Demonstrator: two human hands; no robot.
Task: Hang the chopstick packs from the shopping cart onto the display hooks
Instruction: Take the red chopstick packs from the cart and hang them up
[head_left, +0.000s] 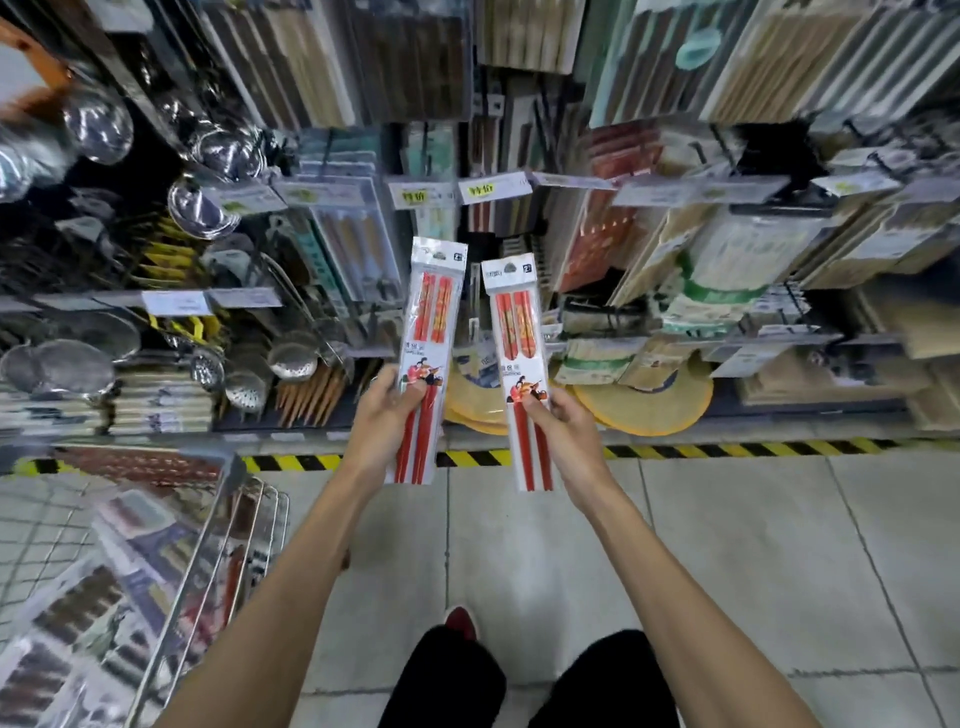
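Left hand (387, 413) gripped a flat clear-plastic pack of red chopsticks (430, 358) by its lower half, thumb across the front. Right hand (563, 423) pinched a second identical pack (519, 364) likewise. Both packs were upright, side by side, not touching, in front of the display rack of hanging packs (343, 244). Wire shopping cart (183, 587) sat lower left, more packs inside. Shiny steel ladles (98, 124) hung upper left; round yellow woven mats (644, 405) lay low; black-yellow hazard strip (727, 448) edged the tiled floor (753, 545).

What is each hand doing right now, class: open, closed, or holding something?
Left hand: grips the left chopstick pack near its lower half.
Right hand: grips the right chopstick pack the same way.
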